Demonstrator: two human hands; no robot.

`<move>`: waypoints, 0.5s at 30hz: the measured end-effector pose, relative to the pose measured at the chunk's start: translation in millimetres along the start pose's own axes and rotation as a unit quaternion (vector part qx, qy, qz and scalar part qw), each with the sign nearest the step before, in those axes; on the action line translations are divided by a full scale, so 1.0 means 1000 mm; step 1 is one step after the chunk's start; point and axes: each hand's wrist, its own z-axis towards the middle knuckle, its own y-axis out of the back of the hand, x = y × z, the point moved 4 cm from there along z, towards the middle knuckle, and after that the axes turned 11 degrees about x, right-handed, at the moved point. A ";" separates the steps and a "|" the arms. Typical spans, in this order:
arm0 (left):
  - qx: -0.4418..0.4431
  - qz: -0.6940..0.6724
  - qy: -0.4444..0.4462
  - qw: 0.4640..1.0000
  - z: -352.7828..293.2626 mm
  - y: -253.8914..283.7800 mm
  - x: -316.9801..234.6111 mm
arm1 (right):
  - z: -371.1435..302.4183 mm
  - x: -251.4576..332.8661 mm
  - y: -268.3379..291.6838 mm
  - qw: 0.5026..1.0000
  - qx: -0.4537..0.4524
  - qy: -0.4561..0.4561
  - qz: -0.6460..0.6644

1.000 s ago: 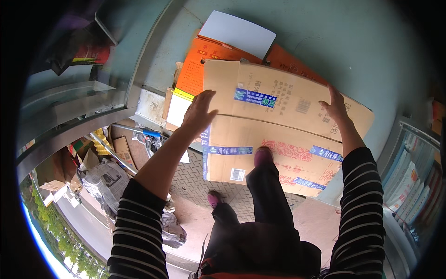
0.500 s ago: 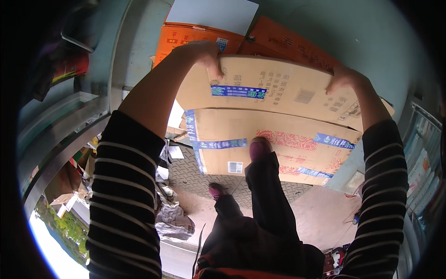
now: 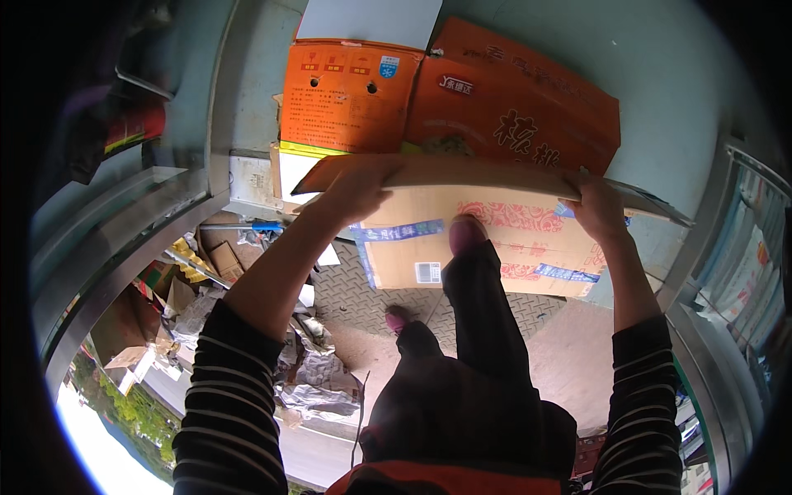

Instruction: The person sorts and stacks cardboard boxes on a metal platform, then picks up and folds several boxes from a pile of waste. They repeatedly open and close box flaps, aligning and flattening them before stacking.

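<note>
Both left hand (image 3: 359, 195) and right hand (image 3: 597, 208) clasp one cardboard panel (image 3: 478, 174) (grip narrow around its edge).

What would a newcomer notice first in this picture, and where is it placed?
Probably the bright orange cardboard at the upper middle. Just below it, the left hand and the right hand grip the folded part of the brown cardboard. Near the centre, a purple shoe rests on that brown cardboard.
</note>
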 end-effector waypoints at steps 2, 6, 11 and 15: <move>-0.114 0.042 -0.071 0.990 -0.019 -0.047 0.011 | -0.025 0.001 -0.029 0.993 -0.098 0.060 -0.004; -0.162 0.070 -0.027 0.984 -0.037 -0.087 0.002 | -0.050 0.006 -0.065 0.986 -0.158 0.037 -0.039; -0.164 0.150 0.024 0.975 -0.031 -0.134 0.010 | -0.054 -0.006 -0.120 0.987 -0.147 -0.021 -0.068; -0.200 0.250 0.008 0.947 0.002 -0.193 0.051 | -0.033 -0.019 -0.203 0.976 -0.206 -0.022 -0.064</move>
